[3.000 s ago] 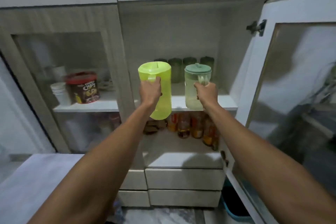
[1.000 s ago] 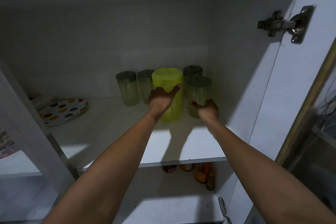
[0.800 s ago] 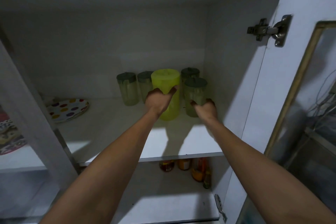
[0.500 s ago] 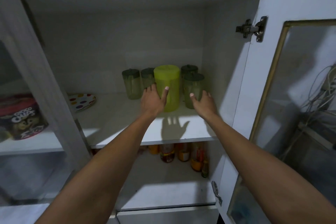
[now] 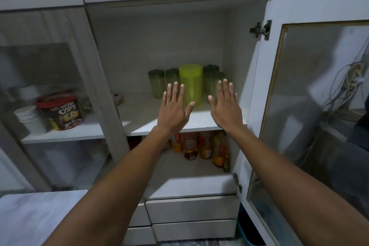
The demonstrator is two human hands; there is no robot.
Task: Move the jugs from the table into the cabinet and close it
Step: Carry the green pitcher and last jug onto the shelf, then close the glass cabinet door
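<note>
A lime-green jug [image 5: 192,84] stands upright at the back of the cabinet's upper shelf [image 5: 139,118]. To its right stands a pale green jug [image 5: 212,84] with a dark green lid. My left hand [image 5: 174,106] is flat with fingers spread, held in front of the lime jug and apart from it. My right hand [image 5: 225,106] is likewise spread and empty, in front of the pale jug. The cabinet door [image 5: 303,106], white-framed with a glass pane, stands swung wide on the right.
Three more dark-lidded green jars [image 5: 156,84] line the shelf back. Bottles [image 5: 191,149] fill the lower shelf. Behind the left glass door are a chocolate cereal tub [image 5: 61,112] and white cups [image 5: 28,116]. Drawers [image 5: 191,208] sit below, a white table [image 5: 30,217] at lower left.
Both hands let go of the two jugs, which now stand on the shelf, and drew back toward me with fingers spread. My view pulled away from the cabinet.
</note>
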